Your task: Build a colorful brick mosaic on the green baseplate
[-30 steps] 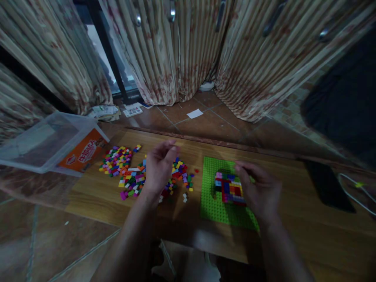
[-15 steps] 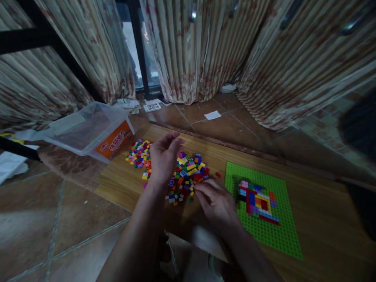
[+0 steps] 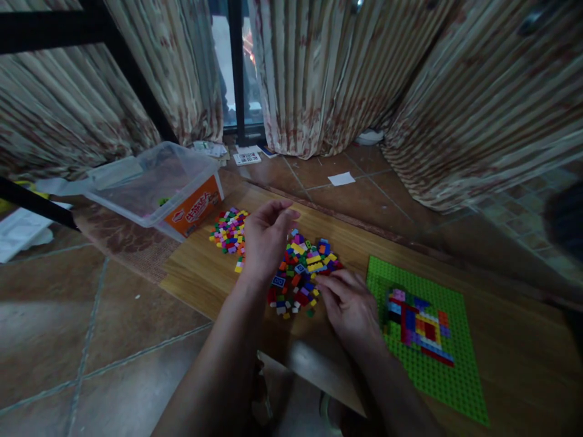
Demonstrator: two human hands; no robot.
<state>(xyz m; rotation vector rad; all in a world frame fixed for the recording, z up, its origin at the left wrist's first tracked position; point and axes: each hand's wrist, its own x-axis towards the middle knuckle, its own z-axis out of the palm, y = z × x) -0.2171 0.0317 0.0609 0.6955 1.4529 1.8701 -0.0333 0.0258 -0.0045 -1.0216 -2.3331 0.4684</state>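
Note:
A heap of small coloured bricks (image 3: 305, 267) lies on a low wooden table (image 3: 200, 276). My left hand (image 3: 266, 240) hovers over the heap's left part, fingers curled and pinched together; whether it holds a brick I cannot tell. My right hand (image 3: 348, 303) rests at the heap's right edge, fingertips among the bricks. To the right lies a green baseplate (image 3: 426, 370) with a flat patch of coloured bricks (image 3: 419, 325) built on it. A smaller pile of bricks (image 3: 230, 230) lies further left.
A clear plastic tub (image 3: 150, 182) with an orange label stands at the table's left end. Striped curtains (image 3: 346, 67) hang behind. Brown floor tiles (image 3: 91, 340) surround the table, with papers (image 3: 248, 156) near the window.
My right hand left the baseplate and came to the brick heap. The view swung left, so the baseplate now sits further right. My left hand stayed above the heap.

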